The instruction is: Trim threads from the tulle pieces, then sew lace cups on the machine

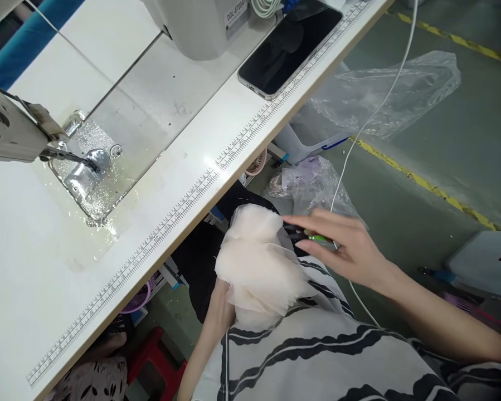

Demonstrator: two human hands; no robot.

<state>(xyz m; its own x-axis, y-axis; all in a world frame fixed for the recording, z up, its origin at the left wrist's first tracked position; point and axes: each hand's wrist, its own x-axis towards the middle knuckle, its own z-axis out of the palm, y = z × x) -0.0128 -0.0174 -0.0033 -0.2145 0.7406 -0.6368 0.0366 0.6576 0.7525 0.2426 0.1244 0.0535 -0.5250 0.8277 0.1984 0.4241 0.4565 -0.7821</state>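
The right hand (350,245), curled loosely around a tool (317,238), risked snagging the cloth (258,264) if the left hand (223,303), its grip hidden, slipped.

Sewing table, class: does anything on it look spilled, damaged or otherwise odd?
Yes. Around the presser foot, a glossy, yellowish, speckled patch stands out against the plainer white tabletop. It could be residue or worn film; the picture doesn't settle which. Nothing else on the tabletop looks clearly damaged.

sheer matt cloth bundle (258,267), glossy metal plate (81,179) — smooth glassy phone (292,47), crinkled clear plastic bag (400,94)
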